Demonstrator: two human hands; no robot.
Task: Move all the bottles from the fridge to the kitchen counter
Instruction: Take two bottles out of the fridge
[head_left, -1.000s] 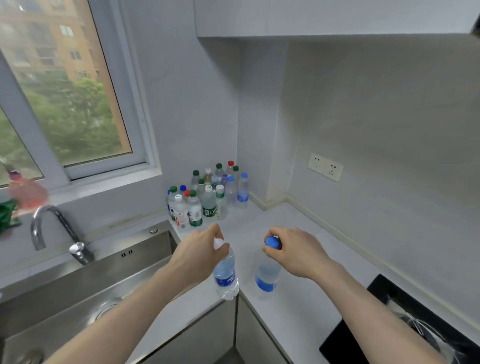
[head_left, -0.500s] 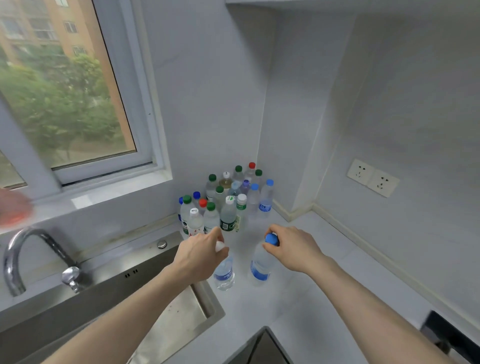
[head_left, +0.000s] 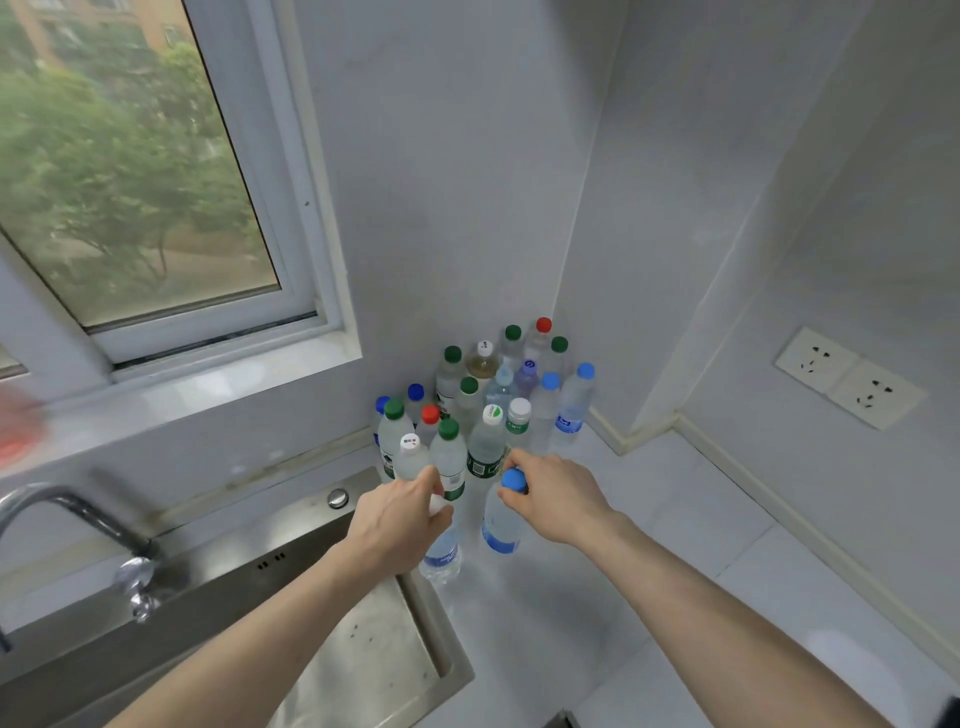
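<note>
steel sink (head_left: 363, 525), faucet (head_left: 67, 512) (blurred), window (head_left: 130, 171), sockets (head_left: 849, 376)

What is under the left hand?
The left hand grips a clear plastic bottle with a blue label by its top; the grip mostly covers its white cap.

Your two forearms come into view bare from the lower edge, with no sleeve, cuff, glove or strap on either. Your left hand (head_left: 397, 522) and your right hand (head_left: 558, 501) carry no ring, and neither wrist wears a watch or band. Your fingers (head_left: 435, 480) are uncovered, with short plain nails where they show. Nothing of your clothing shows.
</note>
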